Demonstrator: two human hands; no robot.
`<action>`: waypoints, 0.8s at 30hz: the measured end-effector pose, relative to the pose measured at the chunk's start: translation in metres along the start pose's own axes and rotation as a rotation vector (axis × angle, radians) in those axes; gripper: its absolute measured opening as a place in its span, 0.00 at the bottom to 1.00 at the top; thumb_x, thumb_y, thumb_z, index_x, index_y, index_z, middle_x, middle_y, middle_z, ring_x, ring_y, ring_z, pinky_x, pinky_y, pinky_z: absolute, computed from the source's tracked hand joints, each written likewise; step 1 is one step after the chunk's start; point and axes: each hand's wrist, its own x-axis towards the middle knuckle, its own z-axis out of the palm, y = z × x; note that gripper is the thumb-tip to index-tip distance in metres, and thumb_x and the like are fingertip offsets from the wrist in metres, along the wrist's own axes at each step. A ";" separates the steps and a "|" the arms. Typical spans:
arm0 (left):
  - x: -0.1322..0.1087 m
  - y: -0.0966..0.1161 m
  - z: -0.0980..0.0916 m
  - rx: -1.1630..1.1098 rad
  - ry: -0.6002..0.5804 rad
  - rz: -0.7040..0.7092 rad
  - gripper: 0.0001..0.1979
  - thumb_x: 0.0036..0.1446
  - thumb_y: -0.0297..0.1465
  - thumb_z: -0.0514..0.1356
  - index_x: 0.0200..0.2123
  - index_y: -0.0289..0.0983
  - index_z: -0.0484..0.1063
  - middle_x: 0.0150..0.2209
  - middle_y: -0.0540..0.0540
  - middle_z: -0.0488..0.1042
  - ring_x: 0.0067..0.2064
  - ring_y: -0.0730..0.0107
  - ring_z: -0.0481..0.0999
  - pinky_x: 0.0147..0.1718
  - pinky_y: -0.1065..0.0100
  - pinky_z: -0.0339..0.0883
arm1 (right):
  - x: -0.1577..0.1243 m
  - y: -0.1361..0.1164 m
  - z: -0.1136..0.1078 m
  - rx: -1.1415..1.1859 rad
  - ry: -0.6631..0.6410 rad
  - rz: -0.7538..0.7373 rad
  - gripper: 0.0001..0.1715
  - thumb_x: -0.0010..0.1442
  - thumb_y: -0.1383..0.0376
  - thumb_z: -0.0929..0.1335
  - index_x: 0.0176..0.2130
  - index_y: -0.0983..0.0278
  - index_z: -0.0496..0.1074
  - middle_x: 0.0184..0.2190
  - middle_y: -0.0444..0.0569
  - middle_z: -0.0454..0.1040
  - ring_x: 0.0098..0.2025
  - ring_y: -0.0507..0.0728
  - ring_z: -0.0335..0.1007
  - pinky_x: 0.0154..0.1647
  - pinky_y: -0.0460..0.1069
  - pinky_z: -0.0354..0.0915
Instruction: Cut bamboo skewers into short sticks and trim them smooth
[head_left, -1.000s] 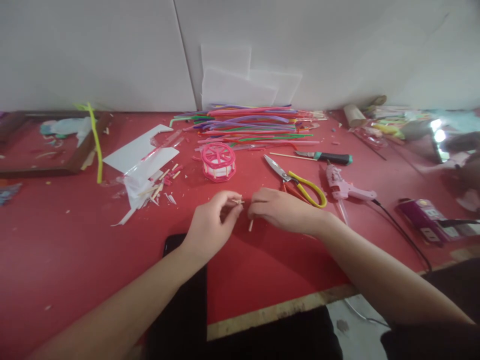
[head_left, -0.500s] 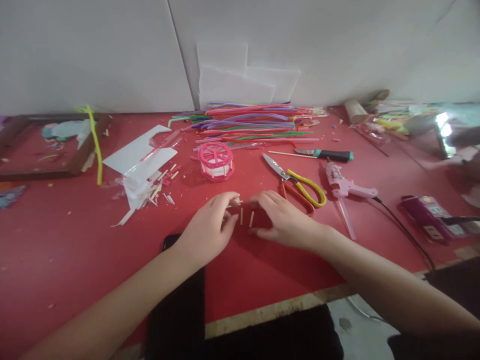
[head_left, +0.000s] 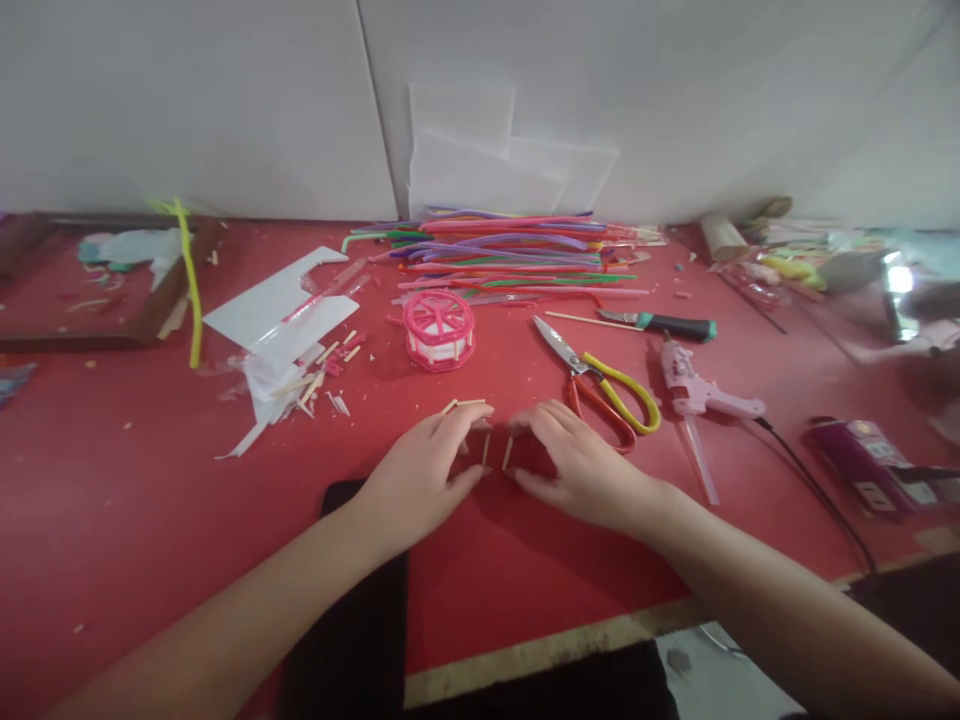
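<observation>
Two short wooden sticks stand side by side, upright in view, between my hands on the red tabletop. My left hand (head_left: 431, 465) curls around the left wooden stick (head_left: 486, 448), thumb at its near end and fingertips by its far end. Around the right wooden stick (head_left: 508, 453), my right hand (head_left: 577, 462) bends the same way, thumb and fingers at its two ends. Another light stick (head_left: 471, 402) shows just behind my left fingers. Beyond the hands sits a small pink and white drum-shaped piece (head_left: 440, 331) with a spoked top and short wooden posts.
Scissors (head_left: 592, 385) with yellow and red handles lie right of my hands, near a cutter knife (head_left: 664, 325) and a pink glue gun (head_left: 697, 390). Colored pipe cleaners (head_left: 510, 250) pile at the back. Paper scraps (head_left: 277, 310) lie left; a black phone-like slab (head_left: 352, 600) lies under my left forearm.
My left thumb has come down to the near end of the left stick. My right fingers have shifted slightly around the other stick. The whole view has shifted a little.
</observation>
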 end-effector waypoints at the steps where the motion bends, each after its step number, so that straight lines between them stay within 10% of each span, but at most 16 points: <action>1: 0.000 0.000 0.000 0.004 -0.004 0.002 0.27 0.57 0.22 0.63 0.57 0.37 0.60 0.51 0.42 0.74 0.47 0.61 0.76 0.47 0.58 0.72 | 0.001 0.000 0.001 0.005 0.004 -0.009 0.19 0.55 0.71 0.70 0.46 0.67 0.64 0.41 0.57 0.72 0.45 0.63 0.69 0.44 0.59 0.71; 24: -0.007 0.002 0.004 0.112 0.015 0.024 0.26 0.58 0.25 0.63 0.58 0.36 0.61 0.55 0.38 0.73 0.52 0.53 0.75 0.48 0.52 0.72 | 0.001 -0.002 0.008 0.173 0.023 0.064 0.21 0.55 0.74 0.71 0.48 0.63 0.68 0.43 0.52 0.76 0.47 0.60 0.73 0.48 0.56 0.71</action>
